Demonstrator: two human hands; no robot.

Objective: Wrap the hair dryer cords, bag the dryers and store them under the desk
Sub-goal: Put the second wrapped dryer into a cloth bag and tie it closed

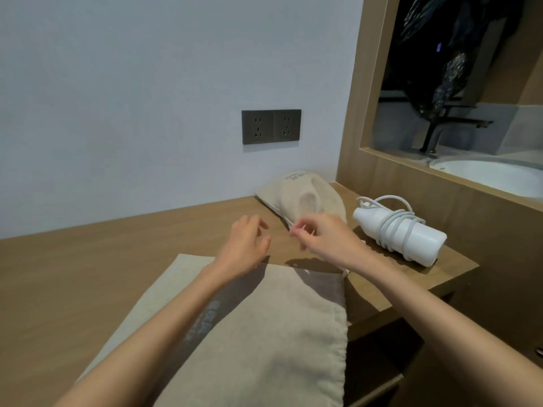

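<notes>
A filled beige drawstring bag (305, 195) lies at the back of the wooden desk (117, 259) against the wall. My right hand (326, 239) pinches its thin white drawstring (289, 223) just in front of it. My left hand (246, 245) hovers beside it with loosely curled fingers and holds nothing. A white hair dryer (411, 235) lies to the right on the desk, its cord (390, 227) wound around its body. A flat, empty beige bag (264, 333) with grey print lies in front of me under my forearms.
A dark double wall socket (271, 126) sits above the desk. To the right a wooden frame (361, 113) opens onto a white basin (493, 174) and a dark tap. Below the desk's right end is a dark recess (382, 353).
</notes>
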